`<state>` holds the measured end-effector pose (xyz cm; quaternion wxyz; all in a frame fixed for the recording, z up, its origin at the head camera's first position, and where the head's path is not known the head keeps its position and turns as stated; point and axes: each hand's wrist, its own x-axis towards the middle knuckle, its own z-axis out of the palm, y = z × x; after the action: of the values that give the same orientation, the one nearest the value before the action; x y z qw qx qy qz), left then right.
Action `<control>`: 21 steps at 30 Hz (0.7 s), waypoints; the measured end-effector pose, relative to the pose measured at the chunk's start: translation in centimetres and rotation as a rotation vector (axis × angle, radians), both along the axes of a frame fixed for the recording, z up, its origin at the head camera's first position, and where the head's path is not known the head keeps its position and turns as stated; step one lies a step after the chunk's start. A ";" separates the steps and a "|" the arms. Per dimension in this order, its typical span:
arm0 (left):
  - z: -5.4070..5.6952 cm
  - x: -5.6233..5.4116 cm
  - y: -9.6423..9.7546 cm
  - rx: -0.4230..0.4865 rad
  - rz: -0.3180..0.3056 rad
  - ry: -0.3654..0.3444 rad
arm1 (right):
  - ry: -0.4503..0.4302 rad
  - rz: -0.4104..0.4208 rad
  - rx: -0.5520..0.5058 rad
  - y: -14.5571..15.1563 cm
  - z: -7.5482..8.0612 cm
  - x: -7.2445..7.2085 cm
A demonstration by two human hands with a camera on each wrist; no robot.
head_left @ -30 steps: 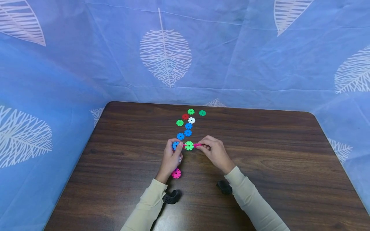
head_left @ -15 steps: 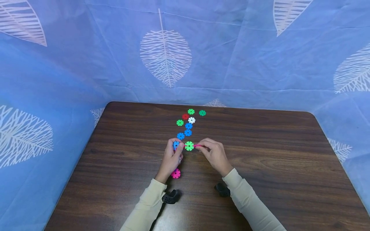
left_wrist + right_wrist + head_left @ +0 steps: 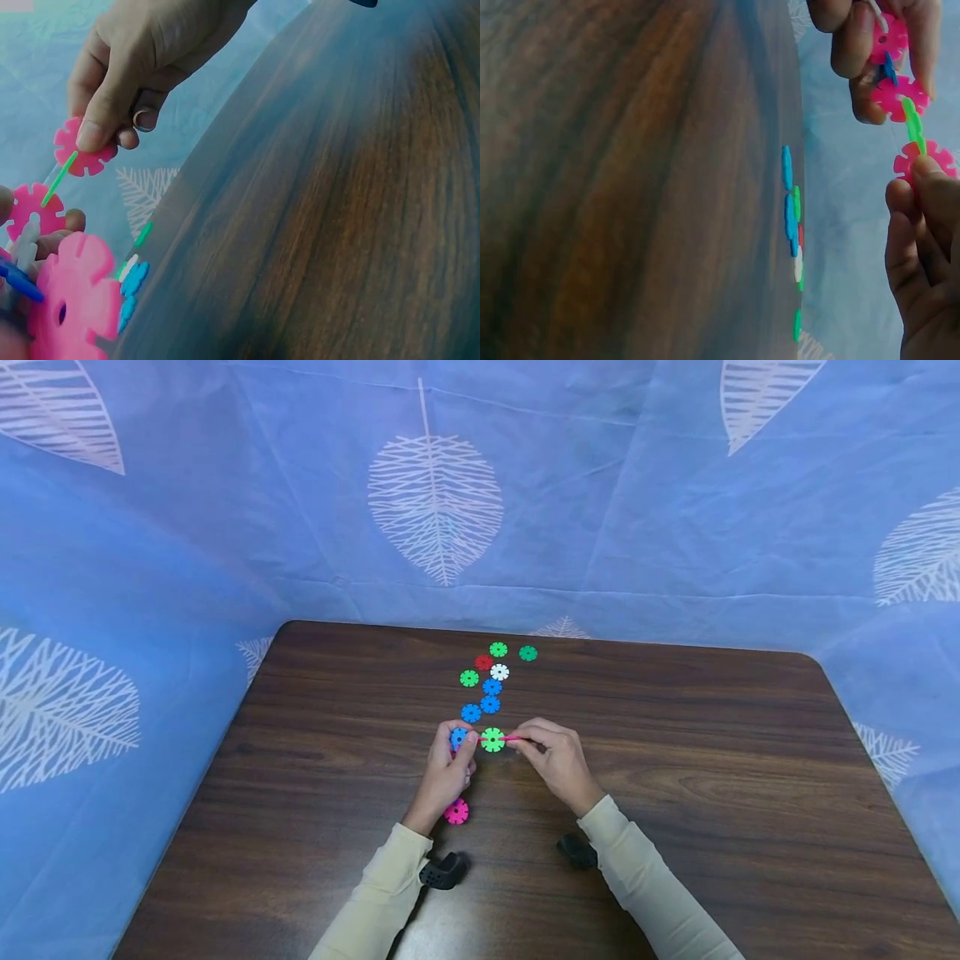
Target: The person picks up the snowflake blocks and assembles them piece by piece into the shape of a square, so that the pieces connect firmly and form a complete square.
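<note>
Above the table (image 3: 712,835), left hand (image 3: 444,772) grips linked discs (image 3: 887,96), right hand (image 3: 561,764) pinches pink disc (image 3: 66,137) (green disc (image 3: 488,744) between).

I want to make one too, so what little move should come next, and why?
Maybe the right hand should push its pink disc farther into the green disc. The two meet at their edges, but I can't tell whether they're tight, and the left hand grips the joined pieces on the other side, something to push against.
</note>
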<state>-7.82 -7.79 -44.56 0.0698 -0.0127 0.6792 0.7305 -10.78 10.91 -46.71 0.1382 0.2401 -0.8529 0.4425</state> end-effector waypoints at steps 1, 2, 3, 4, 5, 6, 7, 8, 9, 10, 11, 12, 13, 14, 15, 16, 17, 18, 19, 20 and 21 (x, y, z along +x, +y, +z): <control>0.0 0.0 -0.1 -0.001 0.003 -0.003 | -0.011 0.000 0.010 0.1 0.1 -0.1; -0.1 0.0 -0.1 0.002 0.007 -0.006 | -0.031 0.000 0.016 0.2 0.2 -0.1; -0.1 0.0 -0.2 0.004 0.011 -0.009 | -0.053 0.005 0.013 0.3 0.2 -0.2; -0.2 -0.1 -0.3 0.006 0.016 -0.011 | -0.084 0.006 0.008 0.4 0.2 -0.3; -0.2 -0.1 -0.4 0.009 0.020 -0.013 | -0.119 0.006 -0.003 0.6 0.2 -0.4; -0.3 0.0 -0.5 0.013 0.024 -0.016 | -0.158 0.009 -0.021 0.8 0.2 -0.6; -0.3 0.0 -0.6 0.015 0.027 -0.018 | -0.197 0.008 -0.038 1.0 0.2 -0.8; -0.3 0.0 -0.8 0.022 0.029 -0.022 | -0.233 0.004 -0.054 1.2 0.2 -1.0; -0.3 0.1 -0.9 0.020 0.032 -0.024 | -0.263 -0.006 -0.061 1.3 0.1 -1.3; -0.3 0.1 -1.0 0.022 0.035 -0.027 | -0.289 -0.019 -0.061 1.4 0.0 -1.6; -0.3 0.2 -1.1 0.023 0.038 -0.032 | -0.307 -0.032 -0.053 1.5 -0.1 -1.9; -0.3 0.2 -1.2 0.020 0.043 -0.036 | -0.325 -0.045 -0.045 1.4 -0.2 -2.2; -0.2 0.3 -1.3 0.019 0.049 -0.041 | -0.339 -0.065 -0.026 1.3 -0.3 -2.6; -0.2 0.4 -1.4 0.016 0.056 -0.046 | -0.348 -0.085 -0.007 1.2 -0.5 -2.9; -0.1 0.4 -1.4 0.008 0.064 -0.049 | -0.358 -0.105 0.014 1.0 -0.6 -3.3; -0.1 0.5 -1.5 0.006 0.071 -0.054 | -0.368 -0.125 0.031 0.7 -0.8 -3.6; 0.0 0.5 -1.5 -0.002 0.075 -0.058 | -0.377 -0.144 0.045 0.5 -0.9 -4.0; 0.0 0.5 -1.6 -0.008 0.079 -0.061 | -0.388 -0.161 0.053 0.2 -1.1 -4.3; 0.1 0.6 -1.6 -0.011 0.082 -0.062 | -0.395 -0.174 0.066 -0.1 -1.2 -4.6; -0.4 0.5 -1.6 -0.014 0.085 -0.062 | -0.397 -0.185 0.074 -0.4 -1.3 -4.9; -0.8 0.4 -1.7 -0.014 0.089 -0.063 | -0.405 -0.193 0.080 -0.7 -1.5 -5.2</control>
<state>-7.45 -9.50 -45.38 0.0587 -0.0666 0.6804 0.7274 -16.01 10.17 -48.20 -0.0036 0.0691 -0.8991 0.4322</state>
